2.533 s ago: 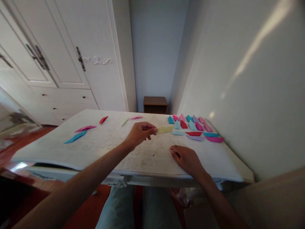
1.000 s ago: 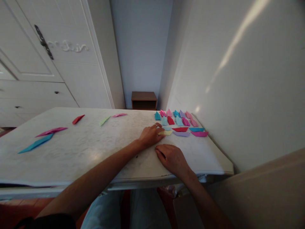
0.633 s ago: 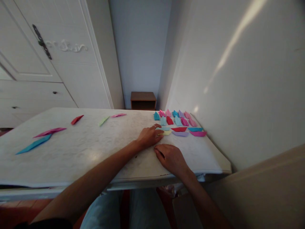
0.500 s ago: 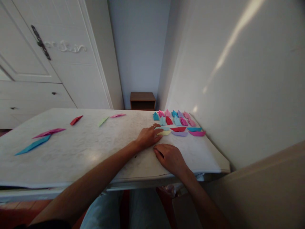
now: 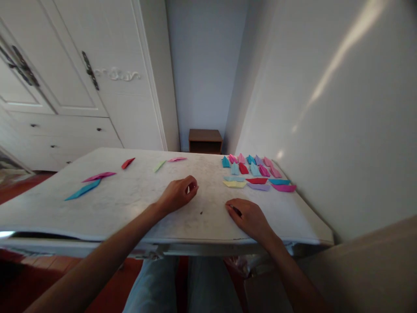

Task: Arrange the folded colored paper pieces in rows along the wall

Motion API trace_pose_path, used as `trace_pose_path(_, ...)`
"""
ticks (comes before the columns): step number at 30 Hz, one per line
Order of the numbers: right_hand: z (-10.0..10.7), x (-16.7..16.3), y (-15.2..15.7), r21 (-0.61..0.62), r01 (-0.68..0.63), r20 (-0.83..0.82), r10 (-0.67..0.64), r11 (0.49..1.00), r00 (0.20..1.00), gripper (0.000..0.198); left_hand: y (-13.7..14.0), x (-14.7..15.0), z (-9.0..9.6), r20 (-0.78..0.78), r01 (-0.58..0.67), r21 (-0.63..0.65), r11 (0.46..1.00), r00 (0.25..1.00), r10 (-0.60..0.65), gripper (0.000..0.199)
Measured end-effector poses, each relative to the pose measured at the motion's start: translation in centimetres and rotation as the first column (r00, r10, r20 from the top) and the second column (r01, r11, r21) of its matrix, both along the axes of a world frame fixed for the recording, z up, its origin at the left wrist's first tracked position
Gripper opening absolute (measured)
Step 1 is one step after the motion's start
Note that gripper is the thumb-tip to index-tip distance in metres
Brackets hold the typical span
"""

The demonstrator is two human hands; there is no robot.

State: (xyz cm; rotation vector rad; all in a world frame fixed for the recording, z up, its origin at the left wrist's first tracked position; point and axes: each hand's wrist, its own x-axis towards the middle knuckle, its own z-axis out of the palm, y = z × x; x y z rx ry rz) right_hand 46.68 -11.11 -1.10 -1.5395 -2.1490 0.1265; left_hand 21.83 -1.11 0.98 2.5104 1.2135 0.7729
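My left hand [image 5: 180, 193] is over the white table, its fingers curled in and the thumb closing a loop with nothing visible inside. To its right, my right hand [image 5: 250, 216] rests on the tabletop with bent fingers pressed together, and no object shows in it. Beyond the right hand lie flat folded paper boats in pairs: light blue [image 5: 233, 178] and yellow [image 5: 234, 184], red [image 5: 256, 181] and lavender [image 5: 259, 187], blue [image 5: 279, 181] and magenta [image 5: 283, 188]. Behind these, several opened-out paper boats [image 5: 243, 168] stand in rows.
On the table's [image 5: 130, 208] left side are loose folded papers: blue [image 5: 83, 190], magenta [image 5: 98, 177], red [image 5: 128, 163], green [image 5: 159, 166] and pink [image 5: 177, 159]. A wall [image 5: 325, 130] borders the right edge. A white wardrobe [image 5: 130, 100] and brown cabinet [image 5: 205, 135] stand beyond.
My left hand has let go of the yellow and light blue boats, drawn back leftward and curled its fingers. My right hand keeps its place on the table. The view has turned slightly left.
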Motion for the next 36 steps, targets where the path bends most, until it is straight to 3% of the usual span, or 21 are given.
trace_pose_path(5, -0.4, 0.2, 0.1, 0.006, -0.005, -0.012, 0.005, 1.0, 1.0, 0.029, -1.8, -7.6, 0.4, 0.059, -0.12, -0.105, 0.987, 0.99, 0.127, 0.022)
trace_pose_path(10, 0.0, 0.5, 0.3, -0.069, 0.001, -0.064, -0.005, 0.998, 0.998, 0.029, -2.9, -11.4, -0.7, 0.24, -0.028, -0.322, 0.946, 0.965, 0.11, 0.025)
trace_pose_path(15, 2.3, -2.2, 2.0, -0.067, -0.083, -0.055, 0.079, 0.994, 0.995, 0.029, -2.4, -11.4, -1.2, 0.478, -0.018, -0.398, 0.917, 0.849, 0.224, 0.03)
trace_pose_path(18, 3.9, -5.9, 5.0, -0.016, -0.186, 0.01, 0.186, 0.982, 0.982, 0.029, -2.3, -11.1, -1.3, 0.447, -0.078, -0.34, 0.937, 0.864, 0.233, 0.026)
trace_pose_path(21, 4.8, -10.0, 10.0, 0.035, -0.248, 0.079, 0.245, 0.968, 0.966, 0.032, -2.5, -11.2, -1.3, 0.402, -0.085, -0.281, 0.956, 0.894, 0.198, 0.022)
trace_pose_path(23, 4.9, -12.4, 13.8, 0.032, -0.232, 0.164, 0.223, 0.972, 0.961, 0.039, -2.6, -11.3, -1.4, 0.404, -0.096, -0.268, 0.959, 0.892, 0.202, 0.021)
trace_pose_path(26, 4.6, -15.1, 18.7, -0.106, -0.127, 0.36, 0.157, 0.986, 0.92, 0.047, -2.5, -11.4, -1.6, 0.411, -0.129, -0.253, 0.959, 0.883, 0.227, 0.019)
trace_pose_path(28, 4.3, -16.2, 21.0, -0.135, -0.08, 0.415, 0.129, 0.988, 0.901, 0.05, -2.3, -11.4, -1.7, 0.417, -0.149, -0.251, 0.956, 0.875, 0.246, 0.019)
trace_pose_path(36, 4.6, -16.7, 23.4, -0.206, -0.034, 0.623, 0.158, 0.978, 0.766, 0.037, -1.2, -11.4, -2.2, 0.504, -0.158, -0.286, 0.945, 0.815, 0.288, 0.019)
